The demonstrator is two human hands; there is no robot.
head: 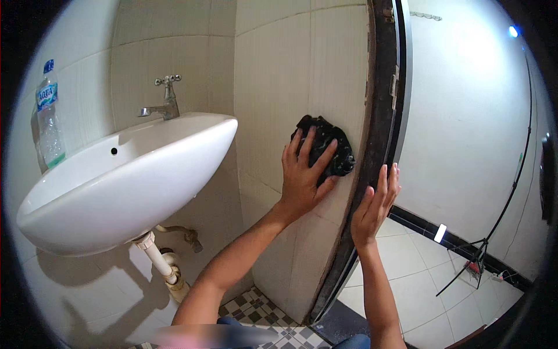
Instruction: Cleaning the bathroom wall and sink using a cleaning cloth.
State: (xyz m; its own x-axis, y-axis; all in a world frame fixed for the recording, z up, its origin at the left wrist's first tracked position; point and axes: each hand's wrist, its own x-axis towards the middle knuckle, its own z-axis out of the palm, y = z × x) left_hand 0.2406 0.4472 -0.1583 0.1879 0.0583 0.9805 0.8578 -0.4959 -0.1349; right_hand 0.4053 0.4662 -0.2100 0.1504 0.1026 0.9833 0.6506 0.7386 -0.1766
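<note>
My left hand [305,174] presses a crumpled black cloth [344,150] flat against the cream wall tiles [272,87], its fingers spread over the cloth. The cloth carries whitish streaks that look like suds. To the right, my right hand [375,205] rests against the dark door frame [377,118], fingers pointing up and holding nothing. A white washbasin [130,187] is fixed to the wall left of both hands, with a metal tap [168,100] at its back edge.
A plastic bottle [49,118] stands at the basin's left end. Under the basin runs a white drain pipe [159,261]. Beyond the doorway, a black tripod stand [484,244] stands on pale floor tiles [405,283], near a lit white object [440,233] by the wall. Patterned tiles [261,309] cover the near floor.
</note>
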